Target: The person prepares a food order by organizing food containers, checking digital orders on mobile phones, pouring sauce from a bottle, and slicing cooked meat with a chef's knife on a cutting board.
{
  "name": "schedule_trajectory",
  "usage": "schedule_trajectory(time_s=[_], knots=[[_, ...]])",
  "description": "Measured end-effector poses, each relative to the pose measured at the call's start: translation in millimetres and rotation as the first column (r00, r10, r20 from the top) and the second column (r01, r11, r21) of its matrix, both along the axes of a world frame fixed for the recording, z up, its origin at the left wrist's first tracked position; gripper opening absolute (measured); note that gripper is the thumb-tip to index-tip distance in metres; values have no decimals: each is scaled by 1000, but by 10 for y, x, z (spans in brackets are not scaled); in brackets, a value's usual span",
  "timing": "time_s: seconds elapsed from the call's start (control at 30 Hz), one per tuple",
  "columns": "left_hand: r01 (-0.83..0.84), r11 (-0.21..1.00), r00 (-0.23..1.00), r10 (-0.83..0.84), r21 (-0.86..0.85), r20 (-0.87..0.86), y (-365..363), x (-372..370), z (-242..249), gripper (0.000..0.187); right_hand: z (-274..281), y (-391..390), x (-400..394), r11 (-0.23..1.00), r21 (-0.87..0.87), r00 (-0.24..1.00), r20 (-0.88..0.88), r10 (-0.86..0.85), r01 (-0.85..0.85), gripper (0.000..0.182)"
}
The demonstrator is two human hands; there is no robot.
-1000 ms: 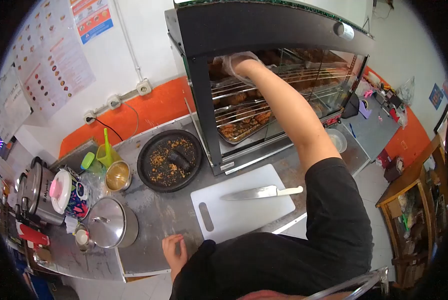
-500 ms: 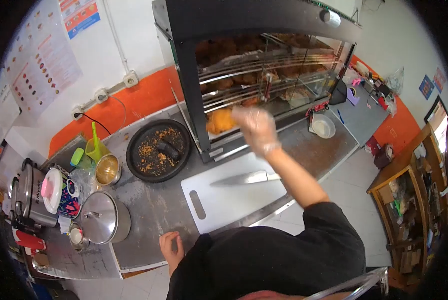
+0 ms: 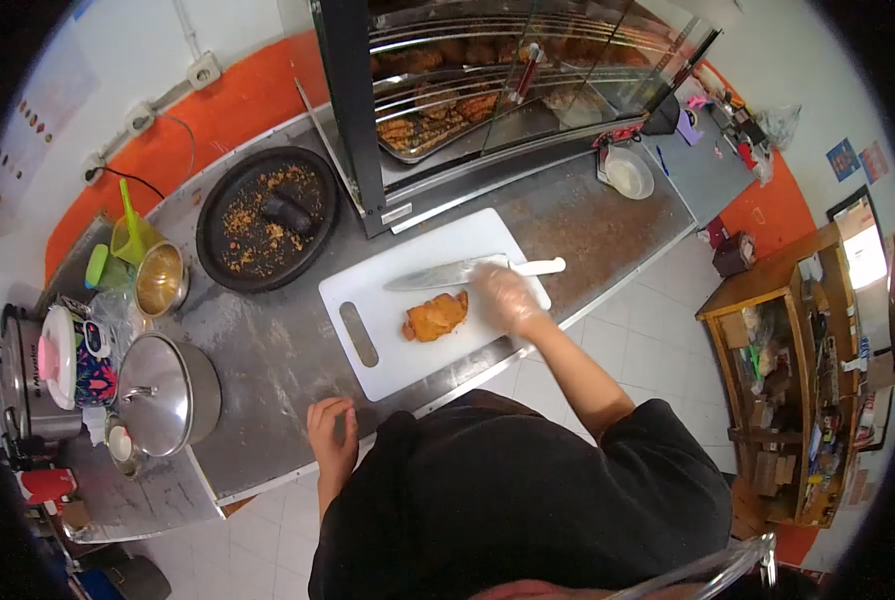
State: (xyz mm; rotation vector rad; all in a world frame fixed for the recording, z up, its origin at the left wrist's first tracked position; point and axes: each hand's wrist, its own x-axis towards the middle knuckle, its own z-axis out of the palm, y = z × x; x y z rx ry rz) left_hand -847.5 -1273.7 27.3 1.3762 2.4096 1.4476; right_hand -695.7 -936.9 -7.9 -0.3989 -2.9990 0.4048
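A piece of orange-brown fried food lies on the white cutting board. Above it on the board is a large knife, its white handle pointing right. My right hand, in a clear plastic glove, is over the board at the knife's handle end, blurred; whether its fingers touch the knife I cannot make out. My bare left hand is at the counter's front edge, left of the board, fingers loosely curled and apart, holding nothing.
A glass display case with trays of food stands behind the board. Left are a black stone mortar with a pestle, a metal bowl, a lidded pot and a rice cooker. A white bowl sits at the right.
My right hand has come back from the display case to the board. The fried piece, held at the case before, now lies on the board. The view has shifted.
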Motion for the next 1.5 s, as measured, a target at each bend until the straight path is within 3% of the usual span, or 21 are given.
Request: schedule_trajectory(time_s=[0.07,0.1,0.17,0.3,0.37,0.5,0.57,0.67,0.73,0.8,0.87,1.13,1.2,1.37,1.5], knots=[[3,1000,1000,-3,-17,-17,10,7,11,12,-16,289,159,887,406,914,235,-332,218,47],[11,999,999,-12,-32,-50,24,10,16,13,10,415,170,892,404,916,244,-318,202,47],[-26,998,999,24,-56,-38,85,42,13,13,92,600,147,919,230,776,493,-393,319,45],[-106,994,992,104,-38,-69,342,211,33,12,406,693,147,973,196,840,501,-209,125,41],[-166,986,986,167,23,-26,553,311,-6,11,766,646,115,971,-62,776,614,-146,232,37],[-313,948,939,319,62,-131,1137,378,-9,19,807,693,151,989,-109,812,584,-19,102,36],[-361,925,901,378,115,-212,1477,260,-24,24,891,634,105,991,-65,738,662,130,-117,39],[-363,923,896,384,131,-224,1966,-23,-177,25,790,681,-7,978,-128,720,661,210,-167,43],[-337,941,923,338,37,-183,2175,-152,-379,23,630,707,-35,974,-151,686,691,228,-172,43],[-350,936,921,350,31,-172,2215,-168,-520,22,609,719,-94,959,-134,735,619,277,-248,42],[-360,933,919,360,28,-159,2242,-219,-610,21,729,747,-173,960,-129,711,650,270,-247,42],[-355,891,933,355,-283,-52,2248,-249,-777,27,647,735,-433,952,-137,580,766,277,-273,47],[-343,886,938,338,-311,-72,2266,-254,-777,28,575,709,-423,959,-228,556,782,282,-166,50],[-320,849,947,292,-421,-132,2155,-421,-761,30,217,463,-305,952,-300,617,737,275,-66,48],[-331,863,942,278,-382,-188,2031,-536,-655,32,570,377,-407,930,-366,657,697,287,-19,46]])
